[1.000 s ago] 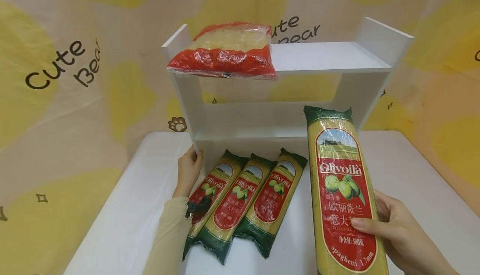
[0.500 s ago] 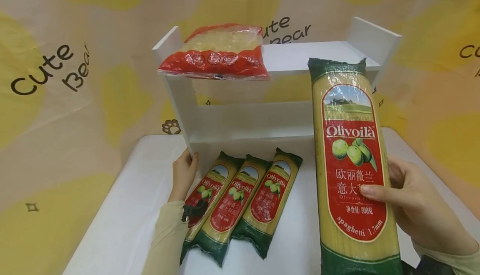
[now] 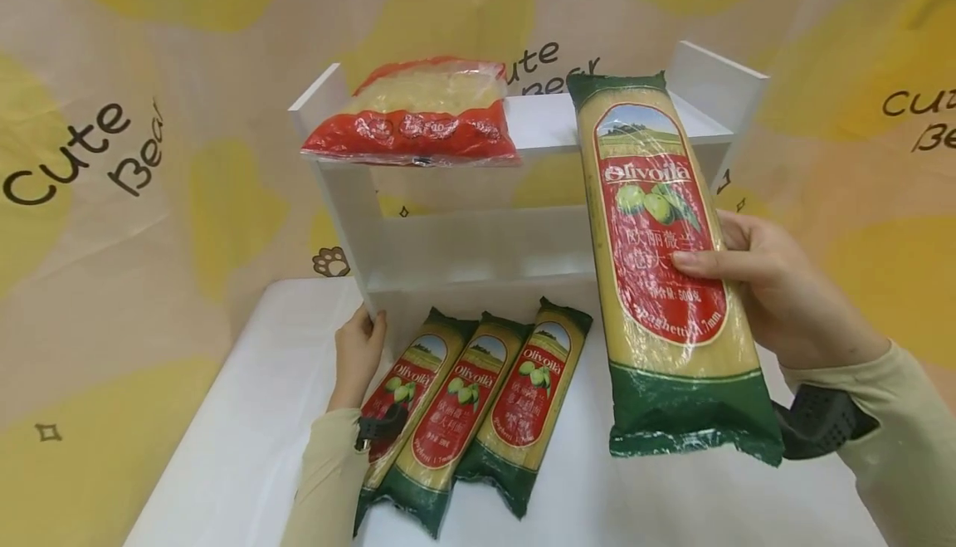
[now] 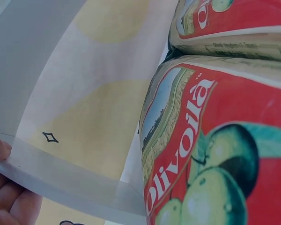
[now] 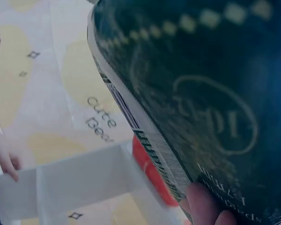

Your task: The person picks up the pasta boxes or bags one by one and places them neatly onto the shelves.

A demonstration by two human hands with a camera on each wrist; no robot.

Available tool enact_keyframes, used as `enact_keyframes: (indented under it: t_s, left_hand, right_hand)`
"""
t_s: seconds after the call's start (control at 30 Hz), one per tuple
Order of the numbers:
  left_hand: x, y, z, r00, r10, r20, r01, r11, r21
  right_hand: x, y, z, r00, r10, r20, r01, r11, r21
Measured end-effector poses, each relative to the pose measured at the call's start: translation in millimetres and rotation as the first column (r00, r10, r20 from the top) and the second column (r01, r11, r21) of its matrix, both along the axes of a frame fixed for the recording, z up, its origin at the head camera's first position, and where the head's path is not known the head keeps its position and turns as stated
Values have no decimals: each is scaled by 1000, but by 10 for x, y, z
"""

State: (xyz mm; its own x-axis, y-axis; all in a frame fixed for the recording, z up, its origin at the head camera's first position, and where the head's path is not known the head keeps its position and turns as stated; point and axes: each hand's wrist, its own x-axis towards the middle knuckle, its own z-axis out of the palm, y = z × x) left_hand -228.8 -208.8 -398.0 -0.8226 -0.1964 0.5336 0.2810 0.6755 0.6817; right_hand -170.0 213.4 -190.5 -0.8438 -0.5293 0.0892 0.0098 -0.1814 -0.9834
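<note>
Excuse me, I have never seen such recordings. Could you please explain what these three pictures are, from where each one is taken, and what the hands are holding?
There is no machine here: a person works with two bare hands and wears three cameras. The wide picture comes from a camera on the head, looking forward and down. The two close pictures come from cameras on the wrists, so everything looks very large and partly blurred.

On the white table stands a white shelf. A red bag lies on its top board. Three spaghetti packs lie side by side on the table in front of it.

The left hand grips the shelf's left side panel. The right hand holds a fourth spaghetti pack in the air, in front of the shelf's right part.
</note>
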Motion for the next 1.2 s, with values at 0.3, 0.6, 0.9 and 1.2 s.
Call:
enact_keyframes:
  t_s: [0.3,0.6,0.9,1.2]
  left_hand:
    - [51,-33,-21,1000,21,-5,-21,1000,8]
    - [50,-23,-20,1000,6,-23,-6,1000,29]
    - [29,18,2,1000,-13,2,13,998,56]
    - [26,8,-4,1000,-20,14,20,998,65]
  right_hand:
    - [-354,-211,265,993,-83,82,80,996,36]
    - [-589,-492,577,976,-196,97,183,974,132]
    - [-803,-589,744,958,-277,73,258,945,202]
    - [-1044,-662,886,950,-309,-39,303,887,347]
